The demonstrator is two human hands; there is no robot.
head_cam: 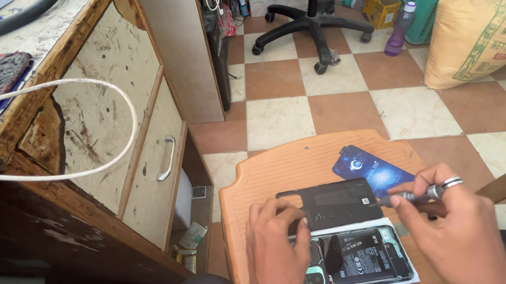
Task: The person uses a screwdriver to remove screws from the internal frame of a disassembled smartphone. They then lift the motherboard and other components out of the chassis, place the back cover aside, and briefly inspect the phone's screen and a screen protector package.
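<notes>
Hands (275,254) work over an opened phone (358,259) on a stool (253,183).
Left fingers press the phone; right hand (448,225) pinches a screwdriver (406,197).

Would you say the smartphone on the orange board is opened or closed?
Opened: the smartphone's battery is exposed, and its black back cover lies apart.
</notes>
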